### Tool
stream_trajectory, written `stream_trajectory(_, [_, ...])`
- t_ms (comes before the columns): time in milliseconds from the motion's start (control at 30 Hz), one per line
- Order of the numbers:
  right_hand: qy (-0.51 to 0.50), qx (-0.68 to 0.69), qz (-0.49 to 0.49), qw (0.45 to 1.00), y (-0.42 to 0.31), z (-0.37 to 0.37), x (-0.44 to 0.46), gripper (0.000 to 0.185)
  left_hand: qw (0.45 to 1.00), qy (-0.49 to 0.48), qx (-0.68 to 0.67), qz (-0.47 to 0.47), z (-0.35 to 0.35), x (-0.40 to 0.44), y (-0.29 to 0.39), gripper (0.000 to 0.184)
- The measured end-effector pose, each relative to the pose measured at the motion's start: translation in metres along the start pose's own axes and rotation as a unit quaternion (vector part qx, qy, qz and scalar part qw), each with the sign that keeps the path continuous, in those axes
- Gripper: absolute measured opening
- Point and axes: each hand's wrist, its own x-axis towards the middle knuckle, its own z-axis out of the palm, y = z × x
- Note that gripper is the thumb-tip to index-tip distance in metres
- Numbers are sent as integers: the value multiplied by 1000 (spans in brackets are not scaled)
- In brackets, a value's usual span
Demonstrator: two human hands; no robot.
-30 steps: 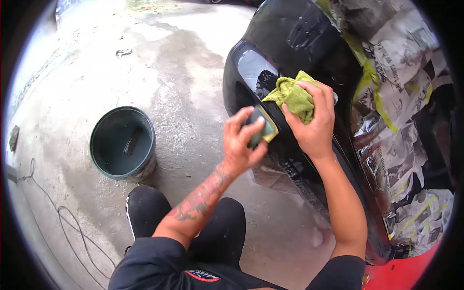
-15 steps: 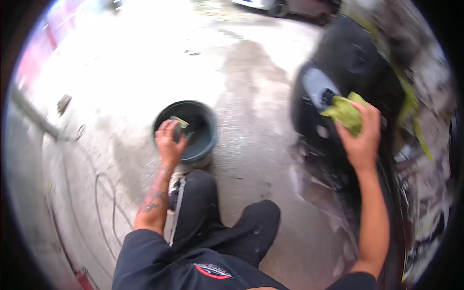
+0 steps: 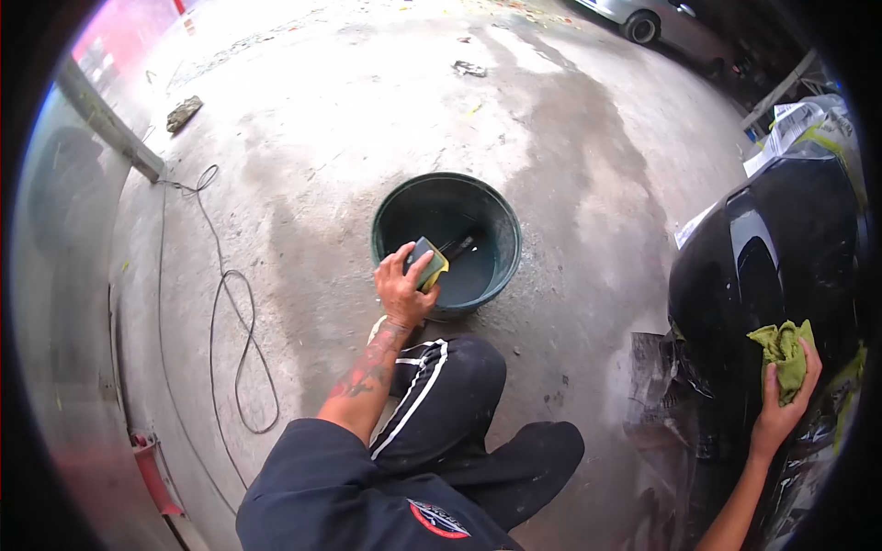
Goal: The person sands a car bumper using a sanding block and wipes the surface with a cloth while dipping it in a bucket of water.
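Note:
My left hand [image 3: 402, 286] is closed round a sanding block [image 3: 426, 264], dark with a yellow edge, held over the near rim of a dark bucket [image 3: 513, 241]. Water appears to lie in the bucket, and a dark stick-like thing [image 3: 459, 246] shows inside it. On the right, my right hand [image 3: 781, 404] grips a crumpled green cloth [image 3: 783, 356] against a glossy black car panel [image 3: 781, 220]. A grey patch [image 3: 751, 234] curves across that panel. The fingertips behind the cloth are partly hidden.
Plastic sheeting [image 3: 654, 386] hangs along the panel's lower edge. A looped cable [image 3: 241, 354] lies on the concrete floor [image 3: 317, 211] at left, near a metal post [image 3: 110, 119]. Farther off are a stone-like lump [image 3: 184, 114] and a parked car [image 3: 661, 23].
The view has swung left, shifting the bucket and panel rightward. The green cloth now sits lower on the panel, below the grey patch. Both hands keep their holds; the left stays at the bucket.

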Motion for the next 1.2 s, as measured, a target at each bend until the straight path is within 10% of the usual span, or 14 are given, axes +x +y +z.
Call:
stream_trajectory(800, [0,-188,-35,982,24,-9,-20,47,972,-201,-14,119,-26,82,-130,60])
stream_trajectory(933, [17,-117,-141,983,-66,71,-33,49,968,-211,-9,134,-27,84,-129,59])
stream_trajectory(1033, [-59,91,-50,993,-143,203,-55,49,965,-225,-6,135,-28,85,-127,61])
stream_trajectory(1100, [-157,332,270,890,-169,319,-103,44,964,-229,-8,134,-27,86,-130,62])
stream_trajectory(1167, [-207,523,614,553,-215,387,-104,65,966,-224,-12,132,-27,87,-130,63])
stream_trajectory(1200, [-213,556,613,519,-219,437,-135,78,966,-223,-14,131,-27,86,-130,64])
